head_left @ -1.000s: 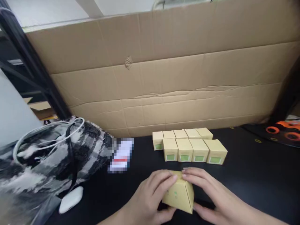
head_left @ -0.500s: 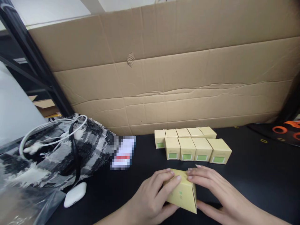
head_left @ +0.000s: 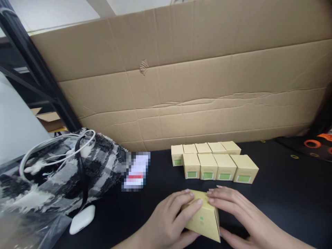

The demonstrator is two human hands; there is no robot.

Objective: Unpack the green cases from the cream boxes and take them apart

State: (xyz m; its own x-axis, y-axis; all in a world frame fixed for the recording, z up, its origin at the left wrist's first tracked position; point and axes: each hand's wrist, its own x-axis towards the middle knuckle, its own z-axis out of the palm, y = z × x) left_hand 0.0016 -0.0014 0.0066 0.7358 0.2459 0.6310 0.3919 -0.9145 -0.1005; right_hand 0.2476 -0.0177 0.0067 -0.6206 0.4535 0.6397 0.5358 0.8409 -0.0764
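A small tan cardboard box (head_left: 203, 221) with a green mark on its side sits tilted between my two hands, near the front of the black table. My left hand (head_left: 171, 214) grips its left side, with fingers over the top and the thumb low. My right hand (head_left: 241, 214) is wrapped about the right side, fingertips on the top and thumb near the lower right corner. The box's underside and right face are mostly hidden. Beyond it stand two rows of similar boxes (head_left: 208, 167) with green labels facing me.
A large cardboard sheet (head_left: 194, 76) rises behind the black table (head_left: 124, 214). Left lie a black-and-white fringed cloth bag (head_left: 103, 169), a white cable (head_left: 33, 145), a white earbud case (head_left: 82, 219), clear plastic (head_left: 33, 231) and a blurred-out item (head_left: 137, 169). Orange-handled scissors (head_left: 312, 143) lie far right.
The view has shifted slightly. Both hands keep their hold on the box, which sits a little lower and further right in the picture. The rows of boxes stand as before.
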